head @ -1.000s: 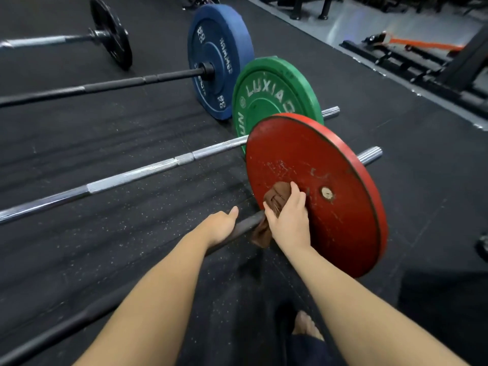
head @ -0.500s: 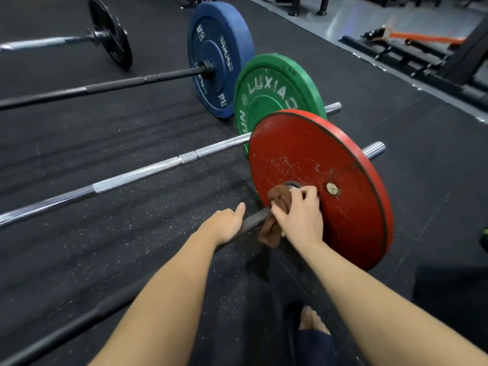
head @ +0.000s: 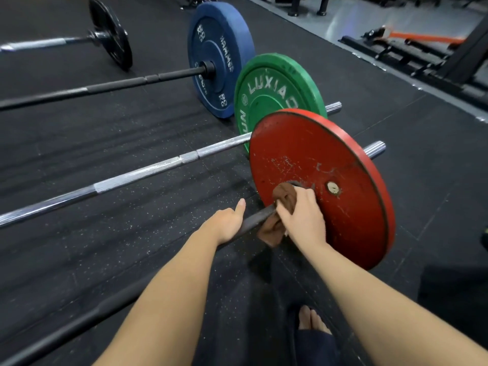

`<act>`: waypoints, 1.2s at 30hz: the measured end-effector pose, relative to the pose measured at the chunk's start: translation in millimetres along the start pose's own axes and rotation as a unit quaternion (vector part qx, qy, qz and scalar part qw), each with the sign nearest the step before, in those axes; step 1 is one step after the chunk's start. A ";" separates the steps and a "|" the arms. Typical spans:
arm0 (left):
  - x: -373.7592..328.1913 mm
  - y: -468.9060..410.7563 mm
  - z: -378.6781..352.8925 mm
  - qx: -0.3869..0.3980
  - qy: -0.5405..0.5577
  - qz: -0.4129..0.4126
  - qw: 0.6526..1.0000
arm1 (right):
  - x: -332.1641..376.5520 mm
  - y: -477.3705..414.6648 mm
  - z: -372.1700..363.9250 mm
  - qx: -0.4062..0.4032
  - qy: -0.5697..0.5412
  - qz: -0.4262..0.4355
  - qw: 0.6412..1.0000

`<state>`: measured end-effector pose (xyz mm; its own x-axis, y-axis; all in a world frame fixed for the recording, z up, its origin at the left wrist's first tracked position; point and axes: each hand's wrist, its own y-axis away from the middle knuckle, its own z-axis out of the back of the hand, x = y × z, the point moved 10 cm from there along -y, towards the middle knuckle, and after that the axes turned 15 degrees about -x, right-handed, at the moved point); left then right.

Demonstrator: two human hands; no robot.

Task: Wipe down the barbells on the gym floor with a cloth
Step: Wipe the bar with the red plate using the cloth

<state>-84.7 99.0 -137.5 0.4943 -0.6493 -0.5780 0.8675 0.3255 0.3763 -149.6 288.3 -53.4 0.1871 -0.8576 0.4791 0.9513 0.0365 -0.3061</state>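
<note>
The nearest barbell has a dark bar [head: 253, 220] and a scuffed red plate [head: 324, 180] standing on the black floor. My right hand [head: 303, 220] grips a brown cloth [head: 284, 198] wrapped round the bar right where it meets the plate's hub. My left hand [head: 227, 223] holds the same bar just left of the cloth, thumb stretched along it. Beyond lie a chrome bar [head: 148, 170] with a green plate [head: 274, 93], a black bar with a blue plate [head: 219, 56], and a far bar with a small black plate [head: 111, 33].
My bare foot [head: 311, 319] stands on the rubber floor below the red plate. A black rack base [head: 422, 56] with an orange strap lies on the grey floor at the upper right. Open floor strips run between the bars.
My right hand has slid the cloth along the bar up toward the red plate's hub. My left hand keeps its hold on the bar.
</note>
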 end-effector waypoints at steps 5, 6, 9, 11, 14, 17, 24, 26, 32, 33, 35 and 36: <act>-2.9 -0.6 -0.9 -0.003 -0.018 -0.017 1.000 | 19.6 17.6 -9.0 0.009 -0.005 0.070 0.997; -2.1 -2.6 -2.0 -0.003 -0.018 -0.017 1.000 | 27.7 26.8 -14.6 0.022 -0.004 0.092 0.995; 1.6 -5.4 -3.7 -0.001 -0.010 -0.005 1.000 | 32.6 32.6 -21.0 0.041 0.010 0.102 0.994; 2.0 -4.3 -3.3 -0.001 -0.006 -0.003 1.000 | 24.3 22.9 -16.1 0.032 0.031 0.095 0.994; 1.6 -1.1 -2.0 0.002 0.005 0.001 1.000 | 4.2 7.6 -6.2 -0.008 0.035 0.045 0.998; 3.5 -2.4 -3.6 0.006 0.015 0.006 1.000 | 10.1 14.0 -10.2 -0.007 -0.007 0.033 0.999; 6.1 -6.9 -5.6 0.001 0.012 0.011 1.000 | 27.0 16.9 -16.6 0.014 0.029 0.064 0.997; 5.7 -5.7 -4.8 -0.001 0.013 0.012 1.000 | 14.0 -0.1 -12.6 0.000 0.042 0.034 0.999; 11.9 -10.9 -4.4 -0.011 0.033 0.023 0.999 | 17.8 8.0 -16.4 0.008 0.013 0.047 0.999; 12.7 -12.5 -4.2 -0.013 0.040 0.025 0.999 | 25.1 14.4 -19.1 0.023 0.009 0.068 0.997; 11.1 -14.2 -5.5 -0.011 0.034 0.012 0.999 | 36.9 24.9 -23.5 0.049 0.003 0.113 0.992; 9.4 -14.8 -5.8 -0.010 0.022 0.002 1.000 | 38.7 26.0 -24.6 0.054 0.004 0.126 0.991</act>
<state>-92.6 92.1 -152.7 0.4990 -0.6174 -0.6081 0.8664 0.3423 0.3635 -123.7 243.5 -63.0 0.4205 -0.8182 0.3921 0.8954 0.3044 -0.3249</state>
